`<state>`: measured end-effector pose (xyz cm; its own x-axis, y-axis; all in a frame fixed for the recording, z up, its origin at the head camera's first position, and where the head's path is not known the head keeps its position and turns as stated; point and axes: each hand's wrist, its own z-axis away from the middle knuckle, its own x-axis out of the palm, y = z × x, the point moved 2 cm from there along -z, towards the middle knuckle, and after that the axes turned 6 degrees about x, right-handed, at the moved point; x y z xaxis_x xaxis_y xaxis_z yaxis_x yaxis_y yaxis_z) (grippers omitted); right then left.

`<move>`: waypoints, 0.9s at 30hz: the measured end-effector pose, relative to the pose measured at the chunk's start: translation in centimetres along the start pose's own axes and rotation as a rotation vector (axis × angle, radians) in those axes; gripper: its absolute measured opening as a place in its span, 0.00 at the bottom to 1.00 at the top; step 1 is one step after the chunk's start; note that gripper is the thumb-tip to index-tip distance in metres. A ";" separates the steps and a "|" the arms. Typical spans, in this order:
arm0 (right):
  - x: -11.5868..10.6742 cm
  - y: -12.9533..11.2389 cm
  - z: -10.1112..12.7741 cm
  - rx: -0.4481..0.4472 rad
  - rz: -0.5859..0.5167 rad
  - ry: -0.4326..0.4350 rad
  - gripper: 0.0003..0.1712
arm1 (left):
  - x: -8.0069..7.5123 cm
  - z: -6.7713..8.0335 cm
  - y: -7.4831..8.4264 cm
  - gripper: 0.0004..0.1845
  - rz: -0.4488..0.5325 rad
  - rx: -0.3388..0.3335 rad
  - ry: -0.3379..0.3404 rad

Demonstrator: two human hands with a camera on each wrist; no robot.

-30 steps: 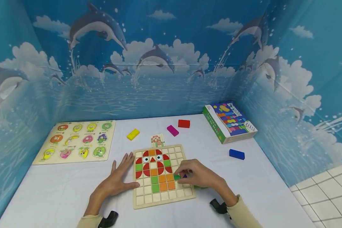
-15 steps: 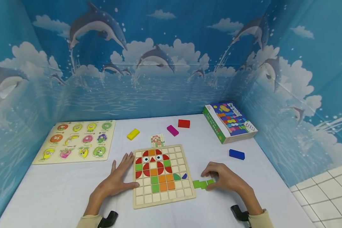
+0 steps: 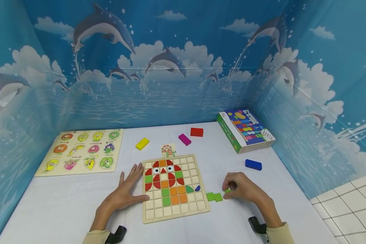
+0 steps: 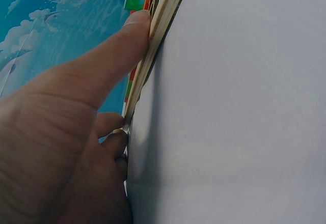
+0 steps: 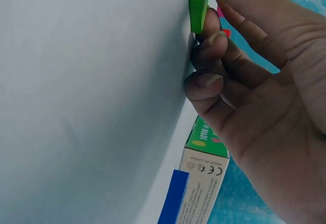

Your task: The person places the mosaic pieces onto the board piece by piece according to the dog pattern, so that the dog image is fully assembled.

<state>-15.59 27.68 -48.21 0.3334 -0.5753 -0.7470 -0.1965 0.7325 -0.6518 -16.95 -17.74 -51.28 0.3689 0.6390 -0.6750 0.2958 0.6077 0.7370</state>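
Observation:
My right hand (image 3: 244, 188) pinches a light green square tile (image 5: 198, 7) between thumb and fingers, just above or on the white cloth right of the wooden grid board (image 3: 161, 218). Two more green tiles (image 3: 214, 197) lie beside the board's right edge. Flat along the board's left side rests my left hand (image 3: 122, 196), fingers spread and thumb on the rim; the left wrist view shows that thumb (image 4: 130, 38) against the board's edge. Red, orange and green pieces form an owl-like picture in the cells. A green quarter-circle (image 3: 189, 189) and a small blue piece (image 3: 197, 188) sit at right.
A small pattern card (image 3: 169, 150) lies behind the board. Yellow (image 3: 142, 143), magenta (image 3: 184, 139), red (image 3: 196, 132) and blue (image 3: 253, 165) blocks are scattered around. A fruit puzzle board (image 3: 82, 152) lies at left, a game box (image 3: 245, 130) at back right.
My right hand has left the green quarter-circle on the board and moved right to the loose green tiles. It now pinches one, apart from the other two. The left hand stays put.

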 end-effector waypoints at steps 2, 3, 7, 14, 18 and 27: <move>0.0 -0.1 -0.1 0.013 0.003 0.006 0.16 | 0.0 0.0 0.0 0.65 0.001 0.001 0.006; 0.1 -0.1 -0.1 0.023 0.003 0.011 0.16 | 0.0 0.0 -0.1 0.65 0.004 0.006 0.010; 0.3 -0.3 -0.5 0.065 -0.007 0.026 0.17 | 0.3 0.2 -0.5 0.65 0.023 0.037 0.041; 0.3 -0.5 -0.5 0.119 0.025 0.082 0.14 | 0.5 0.1 -0.9 0.64 0.028 0.085 0.062; 0.1 -0.5 0.0 0.212 0.113 0.148 0.17 | 0.3 -0.1 -0.6 0.65 0.012 0.026 0.018; -0.2 -0.3 0.0 0.255 0.143 0.149 0.21 | 0.1 -0.2 -0.3 0.65 -0.029 -0.005 -0.014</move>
<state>-15.58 27.61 -47.86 0.1768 -0.4930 -0.8519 0.0117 0.8665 -0.4990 -17.13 -17.78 -51.57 0.3727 0.6143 -0.6955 0.3018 0.6285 0.7169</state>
